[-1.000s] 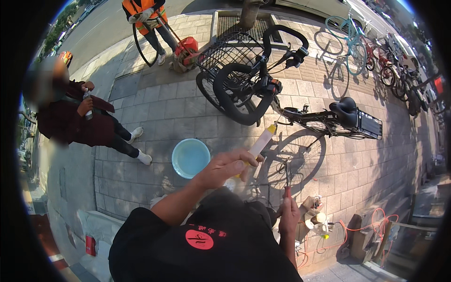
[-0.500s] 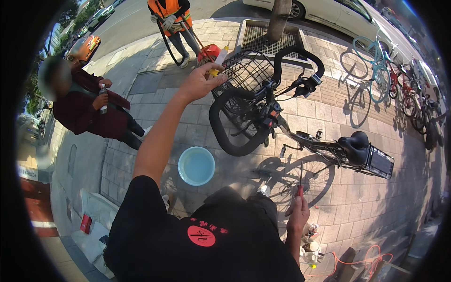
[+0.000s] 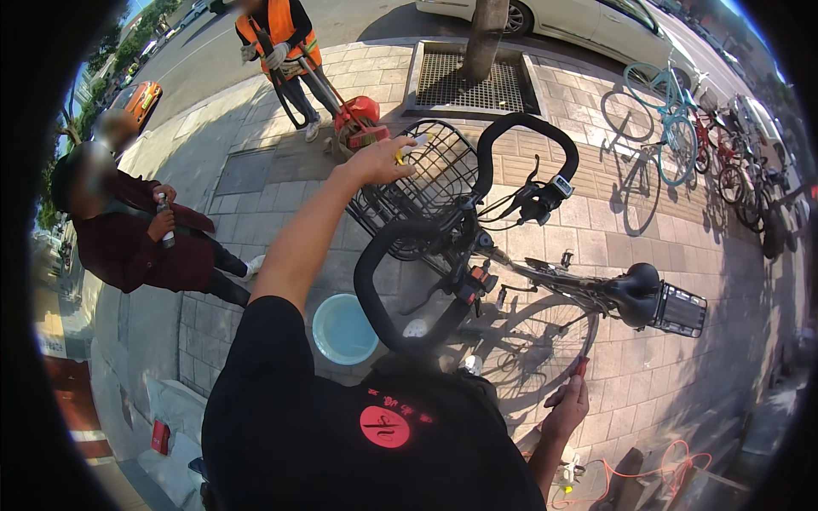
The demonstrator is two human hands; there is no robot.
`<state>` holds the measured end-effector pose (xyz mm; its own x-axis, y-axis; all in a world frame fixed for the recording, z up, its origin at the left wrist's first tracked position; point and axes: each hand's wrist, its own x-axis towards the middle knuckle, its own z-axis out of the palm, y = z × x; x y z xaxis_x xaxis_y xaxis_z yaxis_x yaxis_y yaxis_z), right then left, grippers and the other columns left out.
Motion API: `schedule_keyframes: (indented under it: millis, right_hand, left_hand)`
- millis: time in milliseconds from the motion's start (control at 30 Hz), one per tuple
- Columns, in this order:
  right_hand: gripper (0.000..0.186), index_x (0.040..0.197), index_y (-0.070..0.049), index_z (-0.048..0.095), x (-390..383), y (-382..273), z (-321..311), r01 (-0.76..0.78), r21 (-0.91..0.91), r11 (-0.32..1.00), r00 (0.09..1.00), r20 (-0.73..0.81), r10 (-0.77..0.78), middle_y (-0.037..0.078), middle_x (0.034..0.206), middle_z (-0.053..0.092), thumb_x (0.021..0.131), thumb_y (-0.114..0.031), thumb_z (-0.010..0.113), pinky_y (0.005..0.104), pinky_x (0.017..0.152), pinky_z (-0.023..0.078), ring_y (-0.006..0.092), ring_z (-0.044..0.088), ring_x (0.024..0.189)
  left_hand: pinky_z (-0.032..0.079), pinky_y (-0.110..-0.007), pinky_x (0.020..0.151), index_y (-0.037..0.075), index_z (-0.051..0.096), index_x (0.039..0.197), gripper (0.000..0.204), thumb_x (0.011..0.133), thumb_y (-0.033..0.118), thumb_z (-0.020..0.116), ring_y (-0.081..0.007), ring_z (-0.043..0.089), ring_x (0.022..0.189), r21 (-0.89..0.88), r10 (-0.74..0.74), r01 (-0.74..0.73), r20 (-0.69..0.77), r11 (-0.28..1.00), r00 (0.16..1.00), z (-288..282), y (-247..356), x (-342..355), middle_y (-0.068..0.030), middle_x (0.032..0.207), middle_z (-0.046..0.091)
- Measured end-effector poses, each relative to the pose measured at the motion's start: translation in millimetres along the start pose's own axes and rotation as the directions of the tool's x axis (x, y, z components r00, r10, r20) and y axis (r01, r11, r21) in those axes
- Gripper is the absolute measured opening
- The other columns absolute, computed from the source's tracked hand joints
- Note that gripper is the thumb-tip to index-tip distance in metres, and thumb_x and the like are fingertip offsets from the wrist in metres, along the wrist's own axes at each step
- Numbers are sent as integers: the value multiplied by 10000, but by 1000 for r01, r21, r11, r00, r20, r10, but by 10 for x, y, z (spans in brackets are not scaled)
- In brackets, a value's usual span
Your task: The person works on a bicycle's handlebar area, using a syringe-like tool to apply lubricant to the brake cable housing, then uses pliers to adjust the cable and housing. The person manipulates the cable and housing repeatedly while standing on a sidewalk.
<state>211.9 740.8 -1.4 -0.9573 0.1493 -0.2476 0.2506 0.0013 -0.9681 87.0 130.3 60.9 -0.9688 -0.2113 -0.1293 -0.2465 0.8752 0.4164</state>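
My left hand (image 3: 380, 162) reaches forward over the left side of the bicycle's black wire basket (image 3: 450, 169). Its fingers are closed on a small yellow and whitish object (image 3: 410, 148), whose kind is too small to tell. Low at the right, my right hand (image 3: 568, 412) grips the red handle of a screwdriver (image 3: 581, 367), its thin dark shaft pointing away from me. Between my arms stands the bicycle, with black padded handlebars (image 3: 372, 271) nearest my body and its black saddle (image 3: 639, 289) to the right.
A pale blue basin (image 3: 345, 330) of water stands left of the handlebars. Ahead is a person in an orange vest (image 3: 284, 34) with a red long-handled thing (image 3: 361, 111); another person (image 3: 141, 217) at left holds a bottle. An orange cord (image 3: 677, 467) lies lower right.
My left hand has shifted slightly right and nearer, over the basket. My right hand with the screwdriver has moved right and lower. The handlebars appear nearer and turned; the view has shifted.
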Motion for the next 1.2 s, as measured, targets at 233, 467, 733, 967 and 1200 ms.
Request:
schedule_keyframes:
  millis: [233, 467, 733, 967, 1200]
  right_hand:
    - [347, 1199, 24, 686, -12, -88, 343, -5, -78, 997, 1000, 16, 6, -46, 613, 458, 1121, -297, 582, 228, 455, 370, 56, 436, 476]
    - [408, 1300, 70, 661, 94, -407, 521, 51, -86, 995, 991, 124, -40, -29, 708, 531, 1122, -280, 550, 209, 522, 378, 37, 447, 558]
    - [506, 1493, 35, 580, 108, -914, 1010, 137, 60, 989, 911, 385, -150, -4, 928, 641, 1120, -307, 596, 194, 560, 381, 21, 467, 647]
    - [433, 1411, 39, 625, -19, -1521, 1502, 183, 64, 981, 689, 703, -175, 25, 1039, 679, 1088, -246, 668, 224, 786, 473, 52, 571, 892]
    - [444, 1395, 93, 574, -25, -1559, 1657, 4, 293, 956, 764, 616, -191, 67, 779, 626, 1119, -254, 590, 275, 548, 486, 110, 558, 579]
  left_hand:
    - [496, -508, 1102, 244, 433, 1609, 829, 916, 590, 728, -379, 609, 1334, 208, -30, 42, -62, 977, 998, 7, 53, -93, -168, 1458, 624]
    - [476, -546, 1093, 175, 477, 1578, 837, 911, 615, 728, -384, 607, 1324, 251, -27, 79, -204, 965, 979, -19, 100, -187, -176, 1450, 627]
    - [548, -423, 1024, 39, 520, 1539, 637, 1034, 367, 729, -288, 674, 1264, -584, 95, -238, -266, 776, 959, -161, 1126, -923, -170, 1357, 706]
    - [571, -307, 967, -44, 523, 1504, 548, 1075, 259, 679, -208, 707, 1177, -997, 284, -41, -23, 58, 959, 39, 2110, -1573, -168, 1340, 714]
    - [629, -355, 894, 25, 629, 1307, 243, 1119, 173, 585, -227, 726, 1159, -949, 46, -129, -148, -286, 988, 302, 2271, -1722, -145, 1290, 716]
